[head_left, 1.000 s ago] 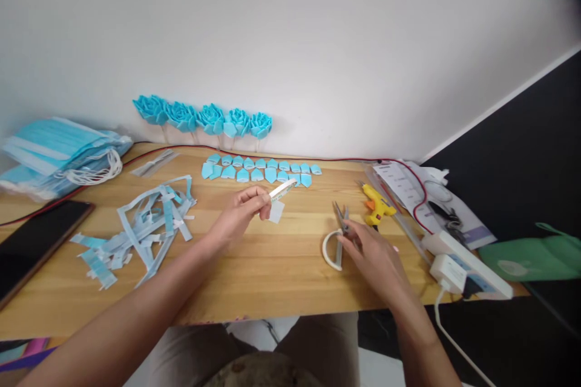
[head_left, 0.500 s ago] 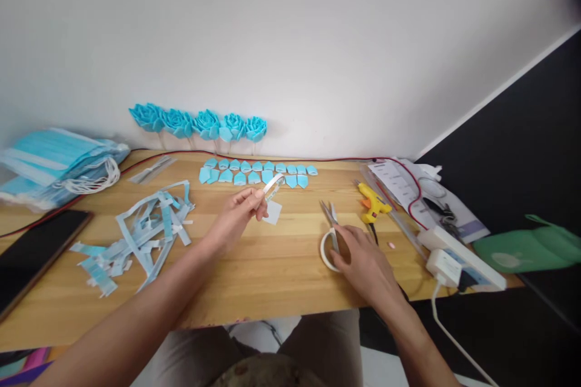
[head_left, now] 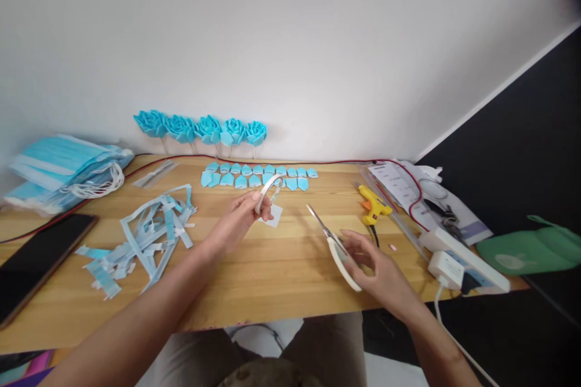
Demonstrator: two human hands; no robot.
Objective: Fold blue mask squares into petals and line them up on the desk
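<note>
Pinched between the fingertips of my left hand (head_left: 247,211) is a thin roll of white tape (head_left: 269,187), tilted up, with printing on its inner ring. A small white paper square (head_left: 272,216) lies on the table just beneath that hand. My right hand (head_left: 374,266) grips scissors (head_left: 338,254) by their white handles, off to the right. The blades point away from me and to the left, nearly together. Folded blue petals (head_left: 254,180) lie in two rows beyond my left hand.
Blue flowers (head_left: 207,129) on sticks lean at the wall. Blue scraps (head_left: 149,233), a phone (head_left: 43,263) and face masks (head_left: 68,160) lie left. Right are a yellow glue gun (head_left: 374,204), papers (head_left: 406,184), a power strip (head_left: 472,260) and a green pouch (head_left: 526,248).
My right hand has picked the scissors up from the table, and their blades have closed and turned further left. The tape roll in my left hand has turned slightly, showing more of its ring.
</note>
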